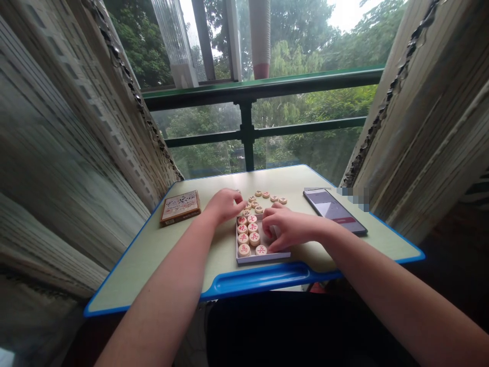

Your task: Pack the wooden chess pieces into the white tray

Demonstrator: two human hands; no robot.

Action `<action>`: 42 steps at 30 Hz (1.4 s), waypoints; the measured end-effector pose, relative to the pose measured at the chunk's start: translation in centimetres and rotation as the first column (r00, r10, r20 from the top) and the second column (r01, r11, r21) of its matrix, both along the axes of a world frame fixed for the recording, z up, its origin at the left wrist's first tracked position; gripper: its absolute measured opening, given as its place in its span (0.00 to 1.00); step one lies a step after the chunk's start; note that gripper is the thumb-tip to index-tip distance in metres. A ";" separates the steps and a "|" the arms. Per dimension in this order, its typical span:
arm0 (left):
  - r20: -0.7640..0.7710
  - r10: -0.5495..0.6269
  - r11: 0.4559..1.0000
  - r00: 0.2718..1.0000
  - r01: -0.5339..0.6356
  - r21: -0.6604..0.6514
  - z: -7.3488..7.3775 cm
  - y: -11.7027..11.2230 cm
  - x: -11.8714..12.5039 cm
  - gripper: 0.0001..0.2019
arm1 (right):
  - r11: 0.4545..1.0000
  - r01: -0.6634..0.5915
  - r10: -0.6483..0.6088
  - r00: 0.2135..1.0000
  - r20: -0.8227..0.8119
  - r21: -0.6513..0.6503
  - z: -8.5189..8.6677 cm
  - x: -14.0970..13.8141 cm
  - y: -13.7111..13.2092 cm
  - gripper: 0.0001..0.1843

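Observation:
A shallow white box tray (263, 257) lies near the table's front edge. Two columns of round wooden Chinese chess pieces (254, 239) with red characters fill its left part. My right hand (288, 224) reaches into the tray, thumb and fingers apart, the thumb tip beside the front piece (261, 250). Beyond the tray, my left hand (225, 206) has its fingers curled together at the edge of a loose group of chess pieces (259, 209). Whatever lies between its fingertips is hidden.
A brown printed box (180, 208) sits at the left on the pale table (191, 260). On the right lies a phone (336, 211). The table has a blue rim with a front groove (260, 278). Curtains hang on both sides; a green railing (305, 81) and window stand behind.

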State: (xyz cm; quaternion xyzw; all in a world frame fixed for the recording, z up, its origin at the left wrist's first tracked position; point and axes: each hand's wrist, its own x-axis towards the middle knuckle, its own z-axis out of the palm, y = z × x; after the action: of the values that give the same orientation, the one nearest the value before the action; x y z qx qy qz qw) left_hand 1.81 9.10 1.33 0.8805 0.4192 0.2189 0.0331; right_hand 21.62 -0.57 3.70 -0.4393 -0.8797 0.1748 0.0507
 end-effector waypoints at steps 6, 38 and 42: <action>-0.011 -0.001 1.000 1.000 0.001 -0.004 0.0 0.1 0.0 0.15 | 1.000 -0.007 0.007 1.000 0.010 0.012 -0.2 -0.3 0.2 0.18; -0.066 0.010 0.982 0.998 -0.022 -0.185 -1.0 0.4 -0.1 0.16 | 0.806 0.483 -0.480 0.872 -0.099 0.342 -3.9 2.1 6.6 0.16; -0.021 0.007 0.984 1.000 -0.010 -0.180 -0.6 0.1 0.1 0.15 | 0.789 0.541 -0.531 0.839 -0.120 0.291 -3.9 2.1 6.6 0.14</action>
State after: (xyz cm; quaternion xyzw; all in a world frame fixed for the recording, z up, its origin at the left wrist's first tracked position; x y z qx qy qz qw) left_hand 1.89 9.16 0.74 0.8742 0.4414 0.1712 0.1073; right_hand 23.72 6.01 -0.17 -0.6537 -0.7345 0.0182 0.1813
